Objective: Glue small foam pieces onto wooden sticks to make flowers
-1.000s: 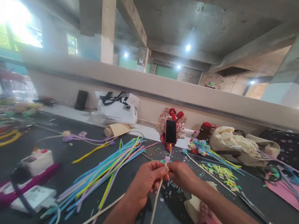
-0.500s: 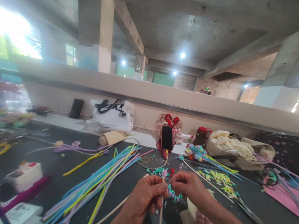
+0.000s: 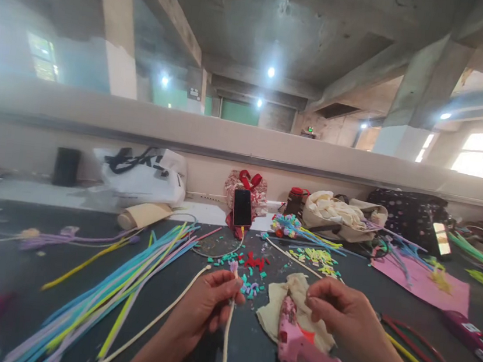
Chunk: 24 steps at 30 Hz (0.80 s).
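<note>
My left hand (image 3: 220, 299) pinches a cream cord (image 3: 227, 343) near its upper end, where a small lilac piece (image 3: 234, 266) sits at the tip. The cord hangs down toward the front edge of the view. My right hand (image 3: 332, 304) is apart from it, over the right side of a cream cloth (image 3: 272, 311); its thumb and fingertips are close together, and anything between them is too small to make out. A pink glue gun (image 3: 304, 350) lies on the cloth. Small teal pieces (image 3: 250, 289) and red pieces (image 3: 256, 261) are scattered beyond my hands.
Long pastel stems (image 3: 122, 290) lie at the left. A phone (image 3: 243, 207) leans on a patterned bag at the back. Yellow-green pieces (image 3: 315, 257), a pink sheet (image 3: 423, 282) and red-handled scissors (image 3: 419, 344) are at the right. A white bag (image 3: 145, 175) stands back left.
The view has turned to the right. My right hand has moved away from my left hand and the cord, toward the cloth, and the glue gun now shows fully.
</note>
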Each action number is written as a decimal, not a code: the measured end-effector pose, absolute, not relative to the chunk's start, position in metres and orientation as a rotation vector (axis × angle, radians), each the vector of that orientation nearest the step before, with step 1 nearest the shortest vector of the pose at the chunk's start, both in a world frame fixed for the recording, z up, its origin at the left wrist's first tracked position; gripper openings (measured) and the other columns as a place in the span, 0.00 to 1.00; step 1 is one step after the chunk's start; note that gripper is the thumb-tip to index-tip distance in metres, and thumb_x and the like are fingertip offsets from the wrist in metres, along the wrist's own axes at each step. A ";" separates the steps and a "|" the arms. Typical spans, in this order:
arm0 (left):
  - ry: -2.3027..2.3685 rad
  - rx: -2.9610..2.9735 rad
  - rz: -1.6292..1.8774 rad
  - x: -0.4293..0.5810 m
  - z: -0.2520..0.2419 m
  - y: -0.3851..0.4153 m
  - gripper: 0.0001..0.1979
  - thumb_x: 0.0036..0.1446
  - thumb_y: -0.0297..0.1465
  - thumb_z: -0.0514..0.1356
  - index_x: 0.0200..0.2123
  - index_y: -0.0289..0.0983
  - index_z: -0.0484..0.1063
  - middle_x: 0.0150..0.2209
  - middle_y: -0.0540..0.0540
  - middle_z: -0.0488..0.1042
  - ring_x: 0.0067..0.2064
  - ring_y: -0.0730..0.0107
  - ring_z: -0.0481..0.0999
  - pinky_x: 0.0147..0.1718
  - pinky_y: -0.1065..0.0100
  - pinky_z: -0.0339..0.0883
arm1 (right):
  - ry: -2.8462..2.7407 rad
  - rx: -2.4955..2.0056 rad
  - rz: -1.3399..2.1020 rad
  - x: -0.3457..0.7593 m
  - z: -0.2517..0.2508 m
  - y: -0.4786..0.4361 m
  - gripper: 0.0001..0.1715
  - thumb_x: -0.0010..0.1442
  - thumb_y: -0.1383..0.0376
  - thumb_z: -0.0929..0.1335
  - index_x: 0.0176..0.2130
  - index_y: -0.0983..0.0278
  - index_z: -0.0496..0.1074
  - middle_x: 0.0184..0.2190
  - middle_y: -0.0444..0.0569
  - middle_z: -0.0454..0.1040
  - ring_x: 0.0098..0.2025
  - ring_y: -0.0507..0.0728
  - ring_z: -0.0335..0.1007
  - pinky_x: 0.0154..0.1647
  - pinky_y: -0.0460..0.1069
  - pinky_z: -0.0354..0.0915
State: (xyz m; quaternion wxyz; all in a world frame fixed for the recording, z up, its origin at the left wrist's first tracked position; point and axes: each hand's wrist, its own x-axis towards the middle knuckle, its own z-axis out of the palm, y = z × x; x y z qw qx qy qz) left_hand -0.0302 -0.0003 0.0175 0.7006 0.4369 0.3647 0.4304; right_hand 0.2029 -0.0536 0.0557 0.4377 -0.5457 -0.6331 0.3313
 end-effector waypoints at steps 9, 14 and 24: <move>0.779 0.958 0.996 -0.029 0.017 -0.002 0.11 0.39 0.32 0.64 0.24 0.32 0.67 0.18 0.52 0.70 0.12 0.85 0.62 0.08 0.82 0.50 | -1.541 -1.093 1.288 0.132 0.059 -0.011 0.06 0.44 0.65 0.69 0.25 0.66 0.68 0.16 0.41 0.70 0.17 0.48 0.64 0.13 0.40 0.55; 0.770 0.897 1.018 -0.031 0.013 0.004 0.14 0.37 0.35 0.65 0.22 0.33 0.66 0.18 0.51 0.71 0.10 0.84 0.61 0.06 0.81 0.49 | -1.537 -1.075 1.364 0.117 0.044 0.009 0.06 0.43 0.65 0.68 0.24 0.66 0.68 0.14 0.38 0.66 0.15 0.46 0.57 0.12 0.39 0.50; 0.743 0.919 0.882 -0.025 0.001 0.007 0.17 0.34 0.39 0.65 0.19 0.32 0.66 0.11 0.52 0.67 0.08 0.83 0.58 0.05 0.80 0.45 | -1.734 -1.090 1.202 0.125 0.044 0.010 0.02 0.44 0.70 0.67 0.22 0.67 0.70 0.15 0.40 0.67 0.18 0.46 0.60 0.17 0.39 0.54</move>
